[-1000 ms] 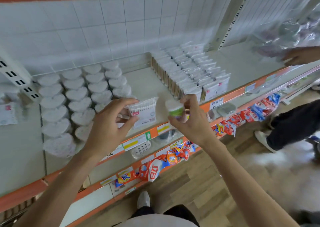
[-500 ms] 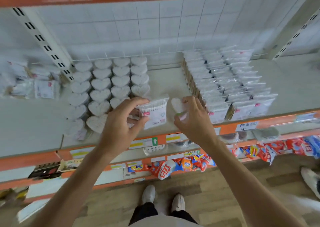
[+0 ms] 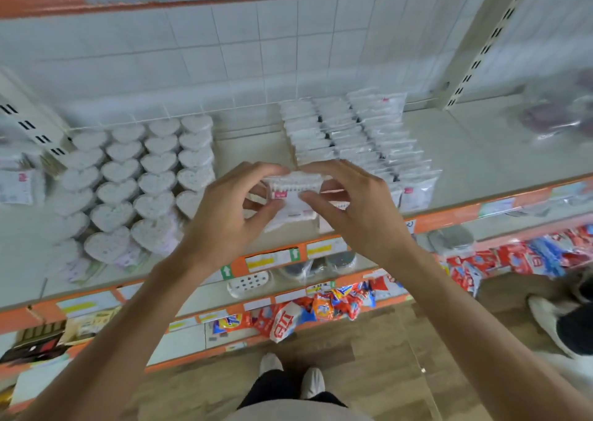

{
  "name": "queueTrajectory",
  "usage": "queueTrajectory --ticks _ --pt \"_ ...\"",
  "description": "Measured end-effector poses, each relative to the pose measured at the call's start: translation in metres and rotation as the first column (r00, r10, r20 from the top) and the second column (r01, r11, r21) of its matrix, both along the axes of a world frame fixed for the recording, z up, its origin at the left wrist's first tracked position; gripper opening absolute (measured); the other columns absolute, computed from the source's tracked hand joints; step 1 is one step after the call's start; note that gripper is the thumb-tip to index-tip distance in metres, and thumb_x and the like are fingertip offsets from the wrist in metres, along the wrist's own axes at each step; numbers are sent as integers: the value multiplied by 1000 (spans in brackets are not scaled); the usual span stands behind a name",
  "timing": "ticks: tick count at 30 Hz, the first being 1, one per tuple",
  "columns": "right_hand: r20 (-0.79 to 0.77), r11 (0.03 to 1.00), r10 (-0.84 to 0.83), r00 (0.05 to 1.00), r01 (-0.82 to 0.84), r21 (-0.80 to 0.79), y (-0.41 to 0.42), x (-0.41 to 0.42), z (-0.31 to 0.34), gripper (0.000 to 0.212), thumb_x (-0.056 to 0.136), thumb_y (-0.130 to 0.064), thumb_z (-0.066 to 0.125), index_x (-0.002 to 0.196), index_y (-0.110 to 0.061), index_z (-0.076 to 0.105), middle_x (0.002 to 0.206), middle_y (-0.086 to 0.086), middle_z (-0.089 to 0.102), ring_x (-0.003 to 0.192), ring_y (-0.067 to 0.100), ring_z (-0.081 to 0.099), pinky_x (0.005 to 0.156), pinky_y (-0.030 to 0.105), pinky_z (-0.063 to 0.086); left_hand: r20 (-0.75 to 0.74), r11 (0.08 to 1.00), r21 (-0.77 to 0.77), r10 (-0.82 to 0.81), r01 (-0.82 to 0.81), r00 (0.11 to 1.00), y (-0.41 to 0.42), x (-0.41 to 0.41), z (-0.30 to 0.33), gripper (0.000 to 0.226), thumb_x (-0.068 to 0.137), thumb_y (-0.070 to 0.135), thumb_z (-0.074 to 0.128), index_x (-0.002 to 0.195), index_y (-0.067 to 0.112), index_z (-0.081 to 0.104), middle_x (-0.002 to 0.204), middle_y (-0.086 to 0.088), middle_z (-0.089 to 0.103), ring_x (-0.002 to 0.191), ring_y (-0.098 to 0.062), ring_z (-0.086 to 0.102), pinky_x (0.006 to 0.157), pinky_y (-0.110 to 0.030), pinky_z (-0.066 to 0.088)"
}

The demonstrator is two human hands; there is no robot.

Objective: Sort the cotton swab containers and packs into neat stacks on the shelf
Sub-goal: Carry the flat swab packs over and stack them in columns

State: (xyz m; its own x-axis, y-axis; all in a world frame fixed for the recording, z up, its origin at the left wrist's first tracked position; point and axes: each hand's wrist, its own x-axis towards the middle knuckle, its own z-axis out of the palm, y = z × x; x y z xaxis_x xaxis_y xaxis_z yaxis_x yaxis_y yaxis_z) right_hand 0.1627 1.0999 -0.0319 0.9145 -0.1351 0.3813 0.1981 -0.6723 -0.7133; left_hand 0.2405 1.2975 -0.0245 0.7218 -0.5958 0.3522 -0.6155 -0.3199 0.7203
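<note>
Clear plastic, thin and slick, wraps the swab pack (image 3: 293, 195) held over the front edge of the shelf (image 3: 481, 150), in the gap between the heart-shaped containers (image 3: 138, 179) and the rows of upright packs (image 3: 359, 138). In the head view, the likely trouble is a slip: a light pinch on such film could let it drop to the floor, or a careless push could topple the standing rows. The left hand (image 3: 231, 215) and right hand (image 3: 359, 208) sit close together, fingers curled, both pinching the pack's ends.
</note>
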Motion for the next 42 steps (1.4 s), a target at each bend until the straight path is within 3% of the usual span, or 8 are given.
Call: queueTrajectory --ticks 11,16,19,21,30,36,40,42 --pt "-42 984 -176 984 175 -26 -86 -9 21 24 91 -21 75 115 -20 71 103 -7 67 86 1 69 77 10 52 103 971 196 -157 134 982 -39 55 0 60 90 26 72 145 26 49 146 3 47 134 -11 45 109 -36 43" --pt "-48 962 -274 961 272 -34 -147 -1 39 23 90 -24 76 112 -25 71 100 -15 70 88 -1 70 76 9 51 155 944 277 -227 179 961 -84 56 0 62 89 25 74 145 29 48 153 0 42 139 -10 38 110 -9 24" --pt "-74 956 -292 954 289 -50 -188 10 40 21 90 -25 76 111 -24 71 92 -29 64 82 -13 65 67 3 42 141 931 303 -253 202 957 -112 57 1 63 90 29 72 147 33 46 155 2 41 145 -12 36 117 -33 32" --pt "-74 960 -277 958 273 -69 -215 21 36 21 90 -24 75 111 -22 71 91 -33 59 77 -16 63 63 2 39 133 924 340 -232 175 964 -132 57 1 63 91 32 70 148 35 44 157 4 38 146 -12 33 117 -31 30" --pt "-133 982 -170 976 156 -109 -317 104 0 20 94 -20 69 114 -22 67 108 -6 64 82 1 69 60 3 42 138 857 507 -180 87 974 -234 76 18 60 93 30 68 148 33 43 152 1 42 139 -15 38 109 -25 28" --pt "-230 979 -155 961 117 -169 -347 158 -50 17 94 -23 68 111 -25 65 122 4 59 88 14 71 76 26 54 117 865 501 -61 -6 991 -240 65 9 59 93 30 66 148 33 44 146 6 47 135 -13 43 110 -29 35" --pt "-251 985 -126 960 91 -146 -348 173 -69 21 95 -20 67 116 -19 67 128 7 50 90 18 68 72 -2 38 111 856 514 3 -60 994 -227 62 4 61 92 30 67 148 32 43 144 6 48 134 -13 45 107 -26 33" --pt "-238 990 -98 966 71 -122 -347 176 -72 21 95 -19 67 116 -18 67 130 7 48 94 19 68 83 6 45 118 854 513 27 -85 993 -224 60 2 60 92 30 67 147 32 44 143 5 50 132 -14 47 107 -28 35"
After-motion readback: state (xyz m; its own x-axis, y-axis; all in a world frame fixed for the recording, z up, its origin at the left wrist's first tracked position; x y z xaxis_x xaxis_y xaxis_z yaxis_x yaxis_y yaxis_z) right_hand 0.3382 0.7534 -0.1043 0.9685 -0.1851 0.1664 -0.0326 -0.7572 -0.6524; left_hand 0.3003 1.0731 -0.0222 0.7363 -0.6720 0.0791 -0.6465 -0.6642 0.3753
